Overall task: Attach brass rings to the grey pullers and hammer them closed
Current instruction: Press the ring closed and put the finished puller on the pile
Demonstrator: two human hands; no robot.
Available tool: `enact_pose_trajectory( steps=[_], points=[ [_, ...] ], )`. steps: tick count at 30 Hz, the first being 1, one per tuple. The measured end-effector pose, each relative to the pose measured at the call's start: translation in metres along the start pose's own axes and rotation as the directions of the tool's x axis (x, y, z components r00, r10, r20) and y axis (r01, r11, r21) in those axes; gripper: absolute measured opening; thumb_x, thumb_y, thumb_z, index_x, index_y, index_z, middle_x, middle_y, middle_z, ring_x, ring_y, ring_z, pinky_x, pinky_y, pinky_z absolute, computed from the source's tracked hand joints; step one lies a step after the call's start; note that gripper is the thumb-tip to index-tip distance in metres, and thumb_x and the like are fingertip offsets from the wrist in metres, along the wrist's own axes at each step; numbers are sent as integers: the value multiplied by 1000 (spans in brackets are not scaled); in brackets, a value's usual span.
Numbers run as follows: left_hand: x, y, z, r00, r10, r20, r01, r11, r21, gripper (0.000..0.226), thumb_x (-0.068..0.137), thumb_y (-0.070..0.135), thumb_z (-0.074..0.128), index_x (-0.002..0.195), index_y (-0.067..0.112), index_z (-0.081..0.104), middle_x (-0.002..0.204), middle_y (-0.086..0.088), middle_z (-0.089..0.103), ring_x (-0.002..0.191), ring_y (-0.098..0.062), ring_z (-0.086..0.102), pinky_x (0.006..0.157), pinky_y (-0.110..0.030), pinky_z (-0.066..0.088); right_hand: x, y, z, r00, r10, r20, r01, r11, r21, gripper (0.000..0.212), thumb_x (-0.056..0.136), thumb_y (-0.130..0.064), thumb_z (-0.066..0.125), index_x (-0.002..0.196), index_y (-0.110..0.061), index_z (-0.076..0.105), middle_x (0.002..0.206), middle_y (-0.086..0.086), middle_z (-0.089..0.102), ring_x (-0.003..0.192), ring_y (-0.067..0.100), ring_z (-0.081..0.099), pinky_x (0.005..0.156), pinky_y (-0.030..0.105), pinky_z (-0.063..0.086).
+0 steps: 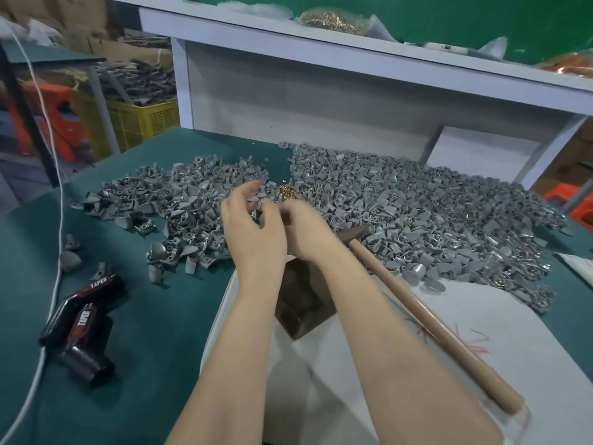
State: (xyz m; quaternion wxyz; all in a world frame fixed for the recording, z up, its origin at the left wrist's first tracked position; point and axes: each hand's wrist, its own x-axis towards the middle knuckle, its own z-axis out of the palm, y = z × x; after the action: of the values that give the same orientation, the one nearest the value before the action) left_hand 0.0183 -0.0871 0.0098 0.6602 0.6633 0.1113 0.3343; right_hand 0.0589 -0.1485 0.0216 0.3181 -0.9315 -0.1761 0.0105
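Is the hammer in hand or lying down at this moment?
Lying down: the hammer rests on the white sheet, and neither the left hand nor the right hand grips it.

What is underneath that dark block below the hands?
The dark block stands on a white sheet spread over the green table. The left hand and right hand cover its top, so whatever lies there is hidden.

Matt grey plastic pullers [401, 200], shiny brass rings [285, 190], smooth wooden hammer handle [426, 319], matt green tabletop [134, 316].
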Motion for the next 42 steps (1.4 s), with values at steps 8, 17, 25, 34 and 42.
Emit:
enact_pose_trajectory(
  steps=[8,17,25,34,42],
  points=[
    [-3,-5,4,957,19,291,-19,1000,-2,20,92,10,53,90,26,64,92,5,68,83,-6,63,73,-14,49,-20,19,-26,972,169,-161,-34,787,617,6,92,-4,56,95,-1,59,85,18,66,64,16,60,60,22,50],
    [3,-10,3,981,-101,166,123,984,-127,15,89,8,63,95,21,64,92,7,67,84,-1,63,75,-10,49,-10,26,-27,977,186,-99,-46,647,761,15,95,-5,48,91,-12,61,74,2,67,70,17,62,67,25,52],
    [5,-7,-1,974,-228,15,222,930,-292,10,91,8,60,91,18,62,92,2,68,86,-8,66,83,-20,53,27,30,11,945,317,-80,-319,840,-438,9,85,-20,62,93,-17,62,101,3,63,102,27,58,80,36,38],
    [2,-3,0,986,-142,92,158,965,-208,12,91,16,62,82,24,60,84,6,68,79,-3,64,77,-20,50,38,27,7,958,282,-63,-286,901,-325,10,89,-13,52,79,-11,53,99,11,64,90,28,58,79,33,43],
    [-15,-1,8,819,28,573,-178,962,208,16,85,23,68,75,31,60,78,13,66,79,-4,61,80,-20,47,-54,56,-60,889,311,-337,-89,838,538,15,85,-5,64,78,-18,62,76,2,66,70,12,63,68,30,54]
  ],
)
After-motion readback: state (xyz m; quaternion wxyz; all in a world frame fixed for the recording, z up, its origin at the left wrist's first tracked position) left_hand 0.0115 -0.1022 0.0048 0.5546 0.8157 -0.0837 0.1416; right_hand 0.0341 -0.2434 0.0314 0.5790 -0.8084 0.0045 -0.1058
